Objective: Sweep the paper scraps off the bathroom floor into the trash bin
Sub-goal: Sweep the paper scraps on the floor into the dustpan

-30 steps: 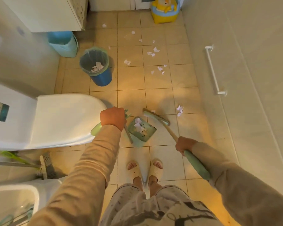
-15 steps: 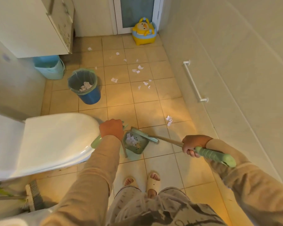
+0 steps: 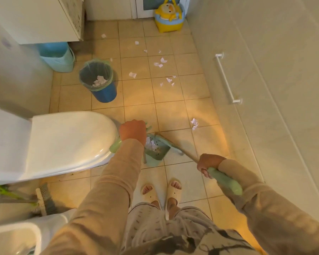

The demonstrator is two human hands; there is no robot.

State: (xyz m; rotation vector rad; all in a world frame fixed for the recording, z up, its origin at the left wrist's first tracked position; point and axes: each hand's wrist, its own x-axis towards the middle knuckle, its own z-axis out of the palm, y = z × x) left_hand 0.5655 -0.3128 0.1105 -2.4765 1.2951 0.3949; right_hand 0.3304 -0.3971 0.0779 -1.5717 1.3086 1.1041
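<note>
Paper scraps [image 3: 160, 63] lie thin and crumpled across the tan tiles [image 3: 140, 100] in the upper middle of the frame. One wad [image 3: 194, 123] sits just up and right of the broom [image 3: 166, 143] head, nearer my right hand [image 3: 207, 163], whose fingers [image 3: 203, 171] wrap its green grip. The broom slants from lower right to centre. My left hand [image 3: 133, 131] clutches the plastic dustpan [image 3: 158, 150] by its handle, scraps inside. The lined blue trash bin [image 3: 105, 94] stands upper left.

The broom [image 3: 168, 144] head has drawn back from over the dustpan [image 3: 157, 153] to its right rim (handle swung inward), right hand [image 3: 208, 164] nearer the body.
</note>
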